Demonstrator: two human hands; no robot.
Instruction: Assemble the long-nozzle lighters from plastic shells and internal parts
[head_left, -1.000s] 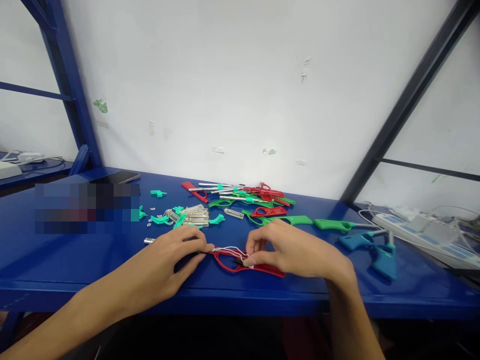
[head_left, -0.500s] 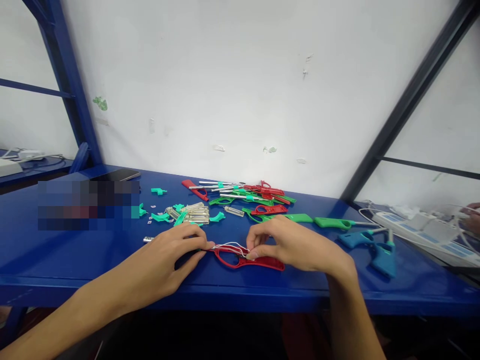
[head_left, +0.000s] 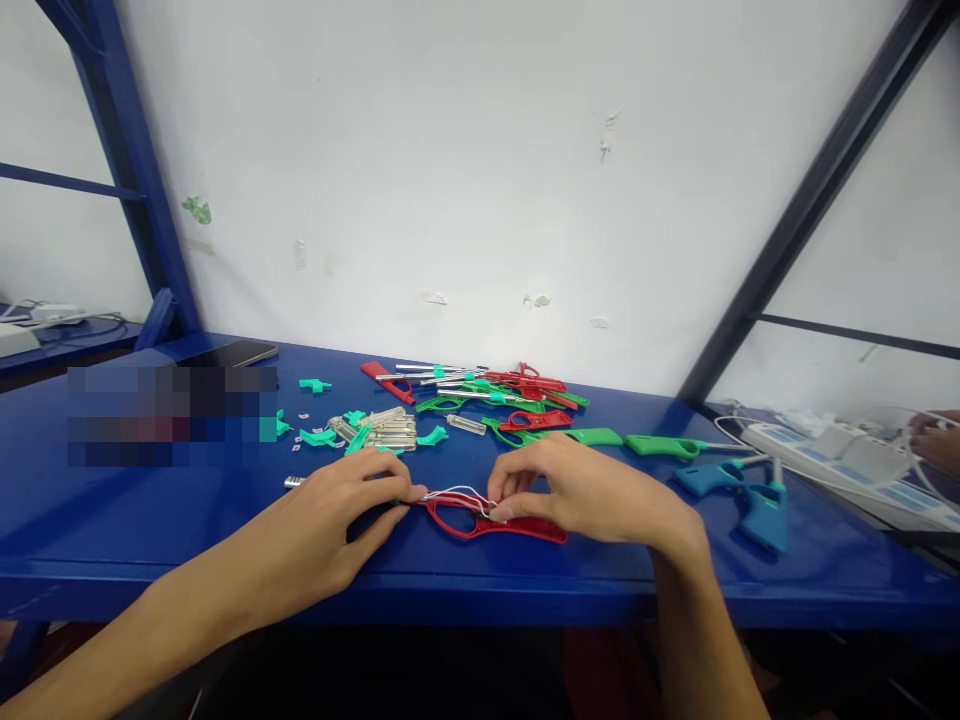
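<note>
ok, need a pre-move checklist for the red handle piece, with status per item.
1. Red handle piece resting on the blue table: ok.
2. Left-hand grip pinched at the piece's narrow end: ok.
3. Right-hand grip closed where the white wires meet the fingertips: ok.
4. White wires lying flat inside the piece: not ok, they bow out along its far edge.
5. Metal tube seated in the piece: cannot tell, only its end shows past the left hand.
6. Blue lighters apart from the right forearm: ok.
</note>
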